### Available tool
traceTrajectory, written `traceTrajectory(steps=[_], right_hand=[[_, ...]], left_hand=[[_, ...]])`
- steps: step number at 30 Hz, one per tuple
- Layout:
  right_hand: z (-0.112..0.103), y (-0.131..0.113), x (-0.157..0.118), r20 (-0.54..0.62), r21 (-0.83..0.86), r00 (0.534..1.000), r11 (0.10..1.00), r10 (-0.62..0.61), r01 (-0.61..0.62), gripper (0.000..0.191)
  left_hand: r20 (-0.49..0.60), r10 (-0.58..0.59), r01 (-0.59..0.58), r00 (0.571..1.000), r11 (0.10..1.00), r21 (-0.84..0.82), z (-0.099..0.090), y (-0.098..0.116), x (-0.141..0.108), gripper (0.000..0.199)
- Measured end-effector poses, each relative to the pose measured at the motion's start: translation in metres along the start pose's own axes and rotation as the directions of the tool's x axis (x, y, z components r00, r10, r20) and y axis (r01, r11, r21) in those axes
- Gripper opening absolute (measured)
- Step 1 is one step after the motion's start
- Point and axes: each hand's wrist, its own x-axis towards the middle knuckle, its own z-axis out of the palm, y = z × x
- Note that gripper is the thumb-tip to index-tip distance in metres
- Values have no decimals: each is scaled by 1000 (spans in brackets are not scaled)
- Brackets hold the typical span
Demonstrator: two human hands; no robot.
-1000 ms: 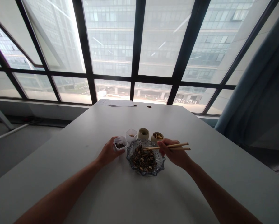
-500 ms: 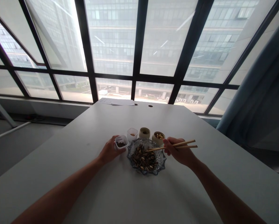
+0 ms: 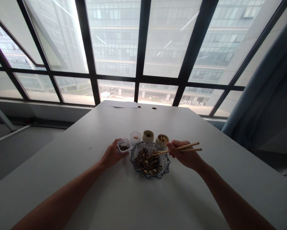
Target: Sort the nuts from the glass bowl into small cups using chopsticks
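Pinched between the fingers and thumb of the right hand (image 3: 185,155) are two wooden chopsticks (image 3: 192,145). They are close together at the tips and a bit apart at the back ends. The tips point down to the left, in over the big glass bowl (image 3: 152,176). It is too small to tell if they have picked up a bit of food.

The left hand (image 3: 111,154) is curled around the near plastic tub (image 3: 128,143), with the thumb on the side close to the person and the fingers on the far side. Small dark bits (image 3: 123,148) lie in that tub. It is just beside the bowl, on its left.

The bowl sits on the white table (image 3: 143,204) and has a wavy edge. Lots of brown striped seeds (image 3: 147,164) are in it, with some paler nuts mixed in.

Behind the bowl there is a row of three little cups. On the left is the far plastic tub (image 3: 135,134), with a few light brown bits inside. Next comes the middle round pot (image 3: 147,139), and what is in it is too dark to tell. On the right is the right round pot (image 3: 159,142), with yellowish nuts (image 3: 163,139) in it.

White papers (image 3: 120,104) lie at the far end of the table, by the big window (image 3: 139,64).
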Motion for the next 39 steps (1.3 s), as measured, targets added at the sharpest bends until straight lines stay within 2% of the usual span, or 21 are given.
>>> traceTrajectory(steps=[8,18,30,39], right_hand=[[-6,-3,-1,-44,-30,998,999,34,-35,54],[-4,-4,1,0,-34,998,997,-66,66,49],[1,-4,1,28,9,994,994,-106,106,48],[4,-2,2,0,149,1000,989,8,-8,52]], left_hand=[[-5,11,-11,1000,1000,8,0,0,0,62],[5,-1,1,1000,1000,9,0,-2,0,61],[-9,0,0,1000,1000,11,1,0,0,63],[-28,47,-46,998,998,38,0,-2,0,60]])
